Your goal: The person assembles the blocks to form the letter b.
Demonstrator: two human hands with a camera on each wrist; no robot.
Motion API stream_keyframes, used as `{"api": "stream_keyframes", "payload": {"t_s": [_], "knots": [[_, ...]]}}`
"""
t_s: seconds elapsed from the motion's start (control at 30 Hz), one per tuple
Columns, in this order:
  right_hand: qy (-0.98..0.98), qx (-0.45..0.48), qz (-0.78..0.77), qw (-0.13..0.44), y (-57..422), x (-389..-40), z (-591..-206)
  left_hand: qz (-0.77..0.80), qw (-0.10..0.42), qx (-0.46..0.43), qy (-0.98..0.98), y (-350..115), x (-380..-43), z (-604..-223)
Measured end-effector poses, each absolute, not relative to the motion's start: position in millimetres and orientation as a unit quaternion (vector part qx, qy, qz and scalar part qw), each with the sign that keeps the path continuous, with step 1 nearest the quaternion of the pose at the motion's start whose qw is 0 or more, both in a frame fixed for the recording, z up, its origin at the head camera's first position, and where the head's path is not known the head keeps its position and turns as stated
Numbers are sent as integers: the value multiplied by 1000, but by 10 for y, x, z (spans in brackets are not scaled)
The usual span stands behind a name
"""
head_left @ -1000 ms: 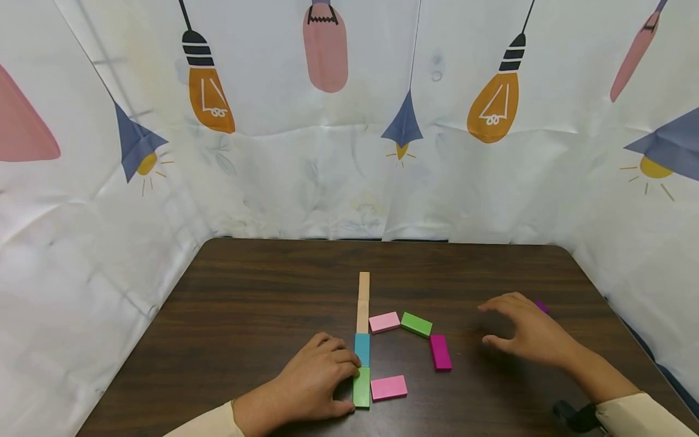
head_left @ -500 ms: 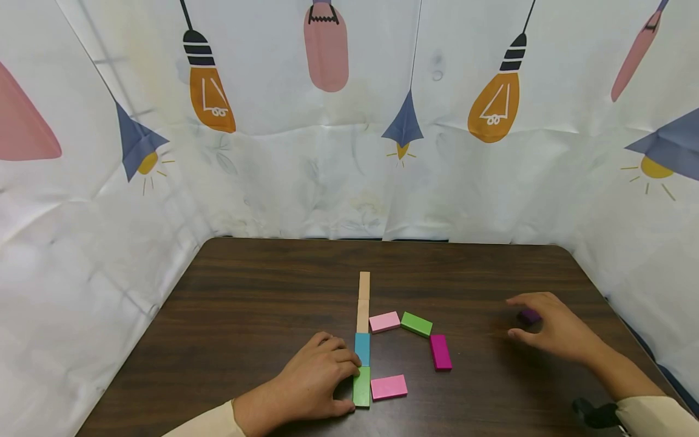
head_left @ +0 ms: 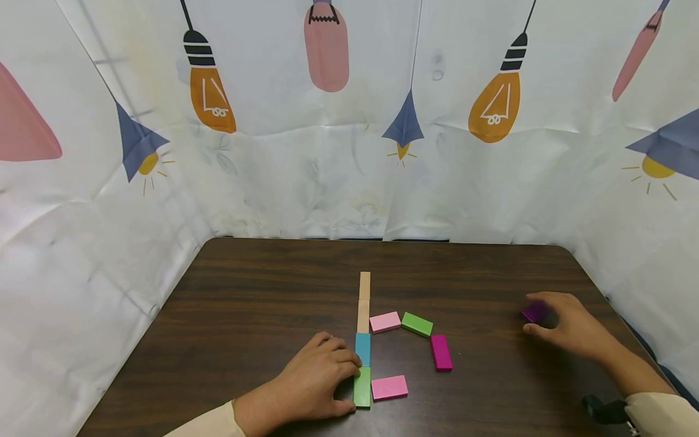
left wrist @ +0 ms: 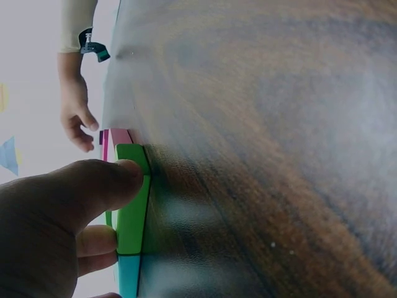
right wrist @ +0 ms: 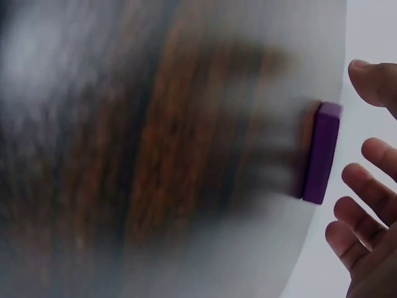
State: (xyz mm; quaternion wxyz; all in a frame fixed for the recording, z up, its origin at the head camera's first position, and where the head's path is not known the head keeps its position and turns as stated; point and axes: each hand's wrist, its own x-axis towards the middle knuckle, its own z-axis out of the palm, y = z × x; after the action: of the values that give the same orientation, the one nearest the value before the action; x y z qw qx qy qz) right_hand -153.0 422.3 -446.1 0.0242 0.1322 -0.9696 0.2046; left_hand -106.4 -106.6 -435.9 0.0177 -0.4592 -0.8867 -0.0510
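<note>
My left hand (head_left: 317,382) is at a green block (head_left: 361,388); the thumb touches its near end, with curled fingers at its far left edge. In the left wrist view the thumb lies against the green block's (left wrist: 133,217) end. A blue block (head_left: 363,349) and two plain wooden blocks (head_left: 363,315) continue that straight row. At the right, my right hand (head_left: 568,321) is spread around a purple block (head_left: 535,311). In the right wrist view, thumb and fingers are apart, with a gap between them and the purple block (right wrist: 322,154).
Right of the row lie a light pink block (head_left: 384,322), a second green block (head_left: 417,325) and a magenta block (head_left: 441,352) in a curve. A pink block (head_left: 389,387) lies beside the near green one. A white printed cloth (head_left: 327,182) surrounds the dark wooden table (head_left: 262,285).
My right hand has moved right to the purple block, which now shows between thumb and fingers. The left hand and the laid blocks have stayed put.
</note>
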Motion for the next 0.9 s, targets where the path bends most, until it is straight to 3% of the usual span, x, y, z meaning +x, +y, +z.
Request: {"api": "stream_keyframes", "payload": {"t_s": [0.9], "knots": [[-976, 109, 187, 10, 4290, -1593, -4543, -50, 19, -463, -885, -1068, -1075, -4359]]}}
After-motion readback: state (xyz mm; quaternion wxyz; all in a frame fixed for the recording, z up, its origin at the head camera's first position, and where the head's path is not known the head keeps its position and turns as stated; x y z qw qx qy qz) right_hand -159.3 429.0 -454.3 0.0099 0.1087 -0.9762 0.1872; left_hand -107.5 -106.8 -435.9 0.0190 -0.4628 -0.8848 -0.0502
